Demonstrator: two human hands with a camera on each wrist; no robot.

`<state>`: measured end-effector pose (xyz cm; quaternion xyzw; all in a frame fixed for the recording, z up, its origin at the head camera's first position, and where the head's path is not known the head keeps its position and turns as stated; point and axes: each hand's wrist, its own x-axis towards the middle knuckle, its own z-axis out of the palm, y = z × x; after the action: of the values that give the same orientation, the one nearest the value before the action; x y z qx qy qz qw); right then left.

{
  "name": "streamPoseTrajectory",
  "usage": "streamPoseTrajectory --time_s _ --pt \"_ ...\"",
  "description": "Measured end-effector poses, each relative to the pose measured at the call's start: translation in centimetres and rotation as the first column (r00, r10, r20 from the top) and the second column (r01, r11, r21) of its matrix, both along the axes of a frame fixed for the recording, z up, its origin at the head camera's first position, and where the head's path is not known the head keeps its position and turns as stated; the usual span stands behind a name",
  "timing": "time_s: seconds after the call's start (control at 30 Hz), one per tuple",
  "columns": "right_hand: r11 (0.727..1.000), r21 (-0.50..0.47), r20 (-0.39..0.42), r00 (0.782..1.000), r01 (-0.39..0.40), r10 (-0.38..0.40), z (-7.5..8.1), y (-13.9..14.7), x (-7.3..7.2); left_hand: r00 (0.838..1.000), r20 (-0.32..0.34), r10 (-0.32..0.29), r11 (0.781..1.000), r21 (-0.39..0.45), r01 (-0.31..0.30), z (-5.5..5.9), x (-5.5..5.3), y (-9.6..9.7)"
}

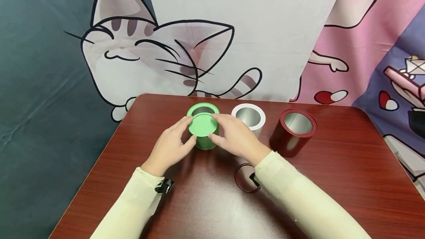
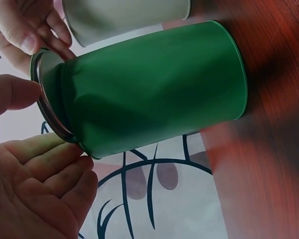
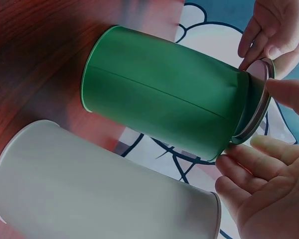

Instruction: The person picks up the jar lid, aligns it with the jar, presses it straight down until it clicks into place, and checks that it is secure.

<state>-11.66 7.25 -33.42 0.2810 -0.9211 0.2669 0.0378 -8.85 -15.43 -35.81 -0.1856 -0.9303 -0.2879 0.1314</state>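
Observation:
A round green lid [image 1: 203, 124] is held tilted over the mouth of a green can [image 1: 206, 143], its near edge lower in front of the can's rim. My left hand [image 1: 170, 146] pinches the lid's left edge between thumb and fingers, and my right hand [image 1: 236, 135] pinches the right edge. In the left wrist view the silvery inner rim of the lid [image 2: 52, 107] faces the can [image 2: 154, 89], with a gap visible on one side. The right wrist view shows fingertips close at the can's upper rim. The can stands upright on the table.
Just right of my right hand stands an open white can [image 1: 259, 131], and beyond it an open dark red can [image 1: 292, 143]. A thin dark ring [image 1: 235, 177] lies on the brown table [image 1: 199, 202] beside my right wrist. Printed cloth hangs behind the table's far edge.

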Motion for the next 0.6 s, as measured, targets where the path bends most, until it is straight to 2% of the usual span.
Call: streamPoseTrajectory --time_s 0.6 --pt "0.999 0.022 0.019 0.999 0.044 -0.044 0.12 -0.51 -0.59 0.999 0.043 0.033 0.998 0.052 -0.035 -0.23 -1.05 -0.33"
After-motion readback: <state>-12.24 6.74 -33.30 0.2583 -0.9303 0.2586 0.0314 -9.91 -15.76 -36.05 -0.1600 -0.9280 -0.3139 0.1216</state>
